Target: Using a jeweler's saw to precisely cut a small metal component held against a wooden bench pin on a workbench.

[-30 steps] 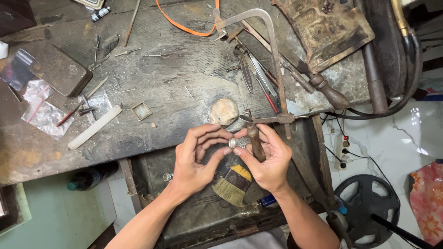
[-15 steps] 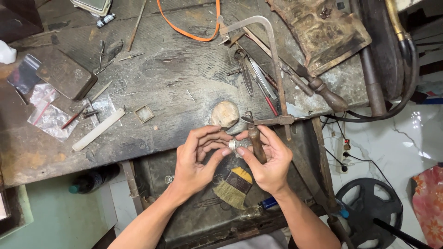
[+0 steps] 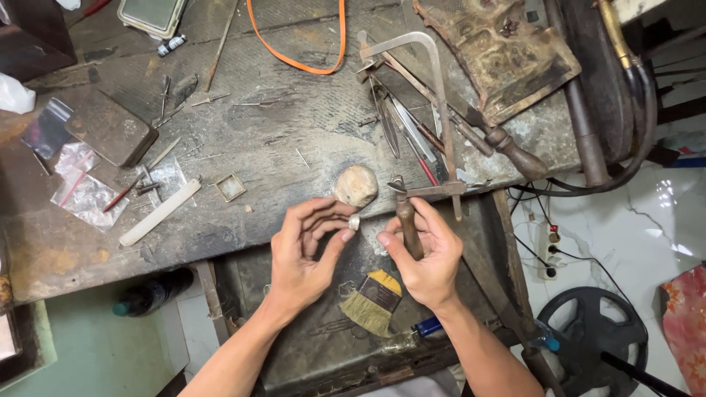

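My left hand (image 3: 305,254) pinches a small pale metal piece (image 3: 354,221) between thumb and fingertips, just in front of the worn bench edge (image 3: 220,235). My right hand (image 3: 430,261) is closed around the dark wooden handle (image 3: 407,220) of a jeweller's saw, whose metal frame (image 3: 440,95) reaches away over the bench. The two hands are a short gap apart. A rounded pale lump (image 3: 356,185) sits on the bench just beyond the piece.
A brush (image 3: 371,301) lies in the open tray (image 3: 243,294) under my hands. On the bench are a small square frame (image 3: 230,187), a white flat stick (image 3: 159,213), plastic bags (image 3: 88,195), a dark block (image 3: 110,129), an orange strap (image 3: 294,60) and hand tools (image 3: 404,129).
My hands were pressed together around the small piece. Now they have parted slightly, the left keeping the piece and the right gripping only the saw handle.
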